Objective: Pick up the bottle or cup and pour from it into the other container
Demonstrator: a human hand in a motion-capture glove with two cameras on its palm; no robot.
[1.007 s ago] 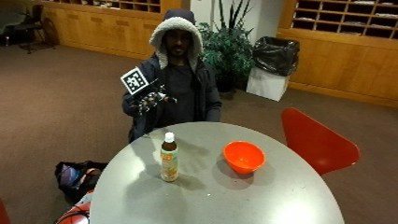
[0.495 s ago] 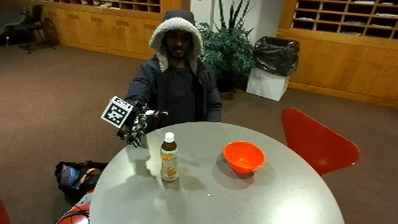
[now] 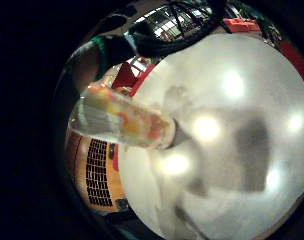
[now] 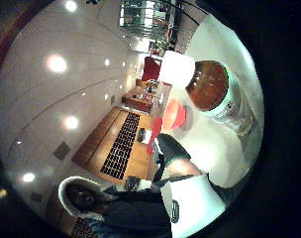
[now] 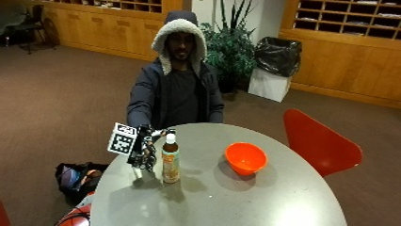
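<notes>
**Reach under way, bottle not yet lifted**

At the left of the outside view, the gloved right hand [image 5: 143,153] hangs low over the desk [image 5: 251,202], just beside the bottle [image 5: 170,159]. Whether its fingers are spread or already closing on the bottle cannot be told from these views; both palm views show the bottle close to the palm, which does not prove a hold. The bottle stands upright on the desk with its white cap on, its base resting on the surface. Further right, well apart from the bottle, sits the orange bowl [image 5: 245,157], upright and apparently with nothing in it.

Judged from this, the task is at its start: the approach looks nearly finished, while the grasp, the lift, the carry to the bowl and the pour are all left to do. The cap may need removing first.
</notes>
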